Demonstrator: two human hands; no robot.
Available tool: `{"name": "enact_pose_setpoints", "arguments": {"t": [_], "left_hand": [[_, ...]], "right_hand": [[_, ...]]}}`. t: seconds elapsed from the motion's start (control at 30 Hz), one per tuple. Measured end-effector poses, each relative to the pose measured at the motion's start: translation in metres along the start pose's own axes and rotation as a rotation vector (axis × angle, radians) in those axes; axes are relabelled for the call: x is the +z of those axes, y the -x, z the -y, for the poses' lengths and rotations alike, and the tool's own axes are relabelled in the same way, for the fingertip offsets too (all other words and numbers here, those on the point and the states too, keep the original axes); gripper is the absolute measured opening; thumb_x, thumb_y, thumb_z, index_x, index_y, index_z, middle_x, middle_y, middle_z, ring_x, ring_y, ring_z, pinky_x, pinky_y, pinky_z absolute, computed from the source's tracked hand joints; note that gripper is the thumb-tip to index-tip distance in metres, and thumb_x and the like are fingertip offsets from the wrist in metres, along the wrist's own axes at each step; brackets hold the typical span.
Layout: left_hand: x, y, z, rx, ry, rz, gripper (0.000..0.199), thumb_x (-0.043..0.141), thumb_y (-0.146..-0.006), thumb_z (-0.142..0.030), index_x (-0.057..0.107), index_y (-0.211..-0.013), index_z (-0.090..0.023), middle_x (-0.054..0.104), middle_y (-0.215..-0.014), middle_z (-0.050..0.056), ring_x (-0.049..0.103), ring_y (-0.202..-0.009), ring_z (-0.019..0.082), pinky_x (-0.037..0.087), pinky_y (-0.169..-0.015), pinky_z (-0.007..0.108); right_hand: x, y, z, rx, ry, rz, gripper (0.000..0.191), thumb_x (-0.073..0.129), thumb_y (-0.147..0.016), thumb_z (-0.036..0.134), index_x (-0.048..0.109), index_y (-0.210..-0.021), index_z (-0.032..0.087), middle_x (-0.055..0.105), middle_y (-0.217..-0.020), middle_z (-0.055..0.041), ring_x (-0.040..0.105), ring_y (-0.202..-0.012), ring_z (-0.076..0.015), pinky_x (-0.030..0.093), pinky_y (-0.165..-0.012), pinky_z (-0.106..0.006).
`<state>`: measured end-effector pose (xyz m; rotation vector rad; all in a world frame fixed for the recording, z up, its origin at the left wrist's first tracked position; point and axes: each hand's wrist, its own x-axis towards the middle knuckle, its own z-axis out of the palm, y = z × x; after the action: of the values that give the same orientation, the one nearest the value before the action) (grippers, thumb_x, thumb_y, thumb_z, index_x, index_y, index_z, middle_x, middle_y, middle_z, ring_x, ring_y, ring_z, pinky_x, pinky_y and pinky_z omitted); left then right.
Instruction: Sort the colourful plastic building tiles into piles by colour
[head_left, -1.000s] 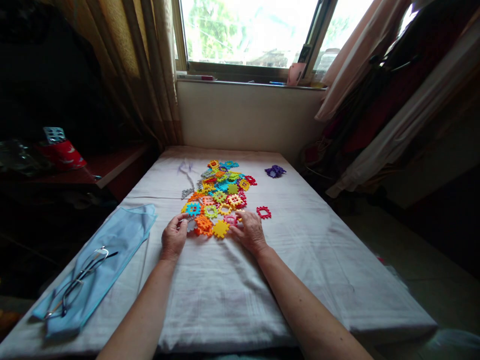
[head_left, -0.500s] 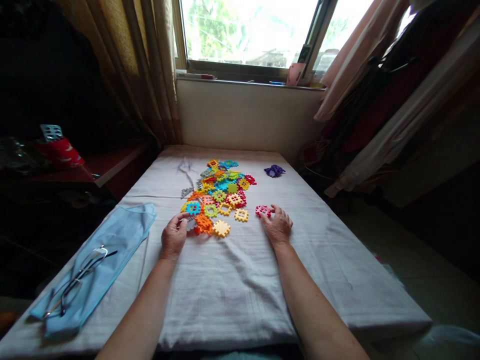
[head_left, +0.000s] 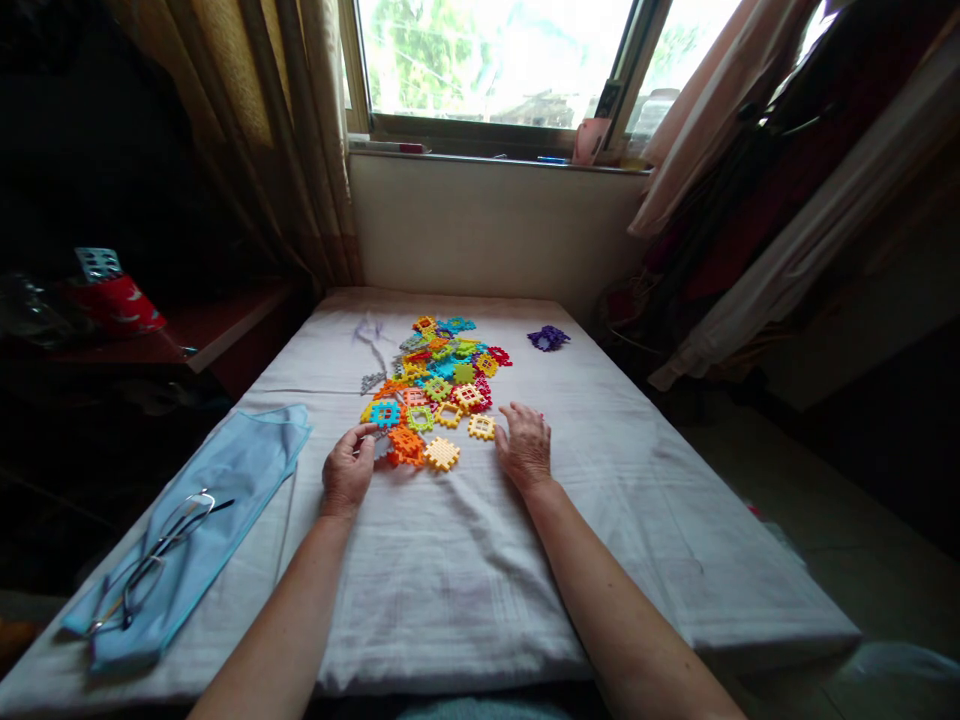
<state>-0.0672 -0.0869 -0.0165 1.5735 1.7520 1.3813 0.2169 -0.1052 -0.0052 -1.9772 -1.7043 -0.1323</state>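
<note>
A heap of colourful interlocking plastic tiles [head_left: 437,390] with notched edges lies on the cloth, some solid, some with window-like openings. At its near left edge rests my left hand [head_left: 348,472], fingers loosely bent and thumb apart from the index finger. Its fingertips are beside a blue window tile [head_left: 385,414] and a partly covered grey tile [head_left: 381,444]. To the right of the heap, my right hand [head_left: 527,447] lies palm down with fingers apart, its thumb near a pale yellow window tile [head_left: 481,427]. It covers nearly all of a crimson tile [head_left: 541,415].
A small pile of purple tiles [head_left: 548,338] sits apart at the far right of the cloth-covered table [head_left: 450,590]. Eyeglasses [head_left: 161,550] rest on a light blue cloth [head_left: 247,470] at the left. Beyond are a window sill [head_left: 480,160] and hanging clothes [head_left: 720,230].
My right hand has moved left, towards the heap, and now hides most of the crimson tile that was in plain view. My left hand stays in place.
</note>
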Motion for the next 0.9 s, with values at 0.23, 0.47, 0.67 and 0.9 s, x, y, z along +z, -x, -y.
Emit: {"name": "enact_pose_setpoints", "arguments": {"t": [0.23, 0.47, 0.67, 0.9], "left_hand": [[-0.002, 0.003, -0.004, 0.025, -0.083, -0.029, 0.03, 0.052, -0.078, -0.035, 0.073, -0.096, -0.022, 0.076, -0.088, 0.003, 0.065, -0.066, 0.016, 0.053, -0.064, 0.026], [-0.002, 0.003, -0.005, 0.029, -0.063, -0.027, 0.03, 0.051, -0.078, -0.036, 0.072, -0.094, -0.022, 0.076, -0.087, 0.002, 0.065, -0.066, 0.016, 0.053, -0.065, 0.026], [-0.003, 0.003, -0.005, 0.026, -0.073, -0.018, 0.034, 0.05, -0.078, -0.039, 0.073, -0.095, -0.021, 0.076, -0.089, 0.003, 0.066, -0.07, 0.018, 0.053, -0.067, 0.027], [-0.002, 0.003, -0.004, 0.028, -0.066, -0.009, 0.034, 0.05, -0.078, -0.039, 0.073, -0.097, -0.022, 0.076, -0.091, 0.003, 0.067, -0.074, 0.018, 0.053, -0.07, 0.028]], "right_hand": [[0.009, 0.011, 0.045, -0.2, -0.063, 0.207, 0.024, 0.051, -0.092, 0.031, 0.069, -0.106, 0.024, 0.067, -0.121, -0.0072, 0.056, -0.109, -0.022, 0.038, -0.091, -0.035], [0.014, -0.031, 0.042, -0.037, -0.064, 0.1, 0.032, 0.054, -0.091, 0.033, 0.064, -0.119, 0.023, 0.061, -0.132, -0.0095, 0.051, -0.117, -0.0248, 0.037, -0.097, -0.038], [0.023, -0.05, 0.043, 0.026, 0.036, 0.197, 0.041, 0.06, -0.087, 0.044, 0.061, -0.122, 0.022, 0.063, -0.124, -0.0117, 0.053, -0.113, -0.027, 0.038, -0.093, -0.04], [0.03, -0.029, 0.044, -0.248, -0.144, 0.17, 0.038, 0.061, -0.087, 0.042, 0.064, -0.121, 0.025, 0.061, -0.133, -0.0064, 0.047, -0.126, -0.0227, 0.034, -0.105, -0.036]]}}
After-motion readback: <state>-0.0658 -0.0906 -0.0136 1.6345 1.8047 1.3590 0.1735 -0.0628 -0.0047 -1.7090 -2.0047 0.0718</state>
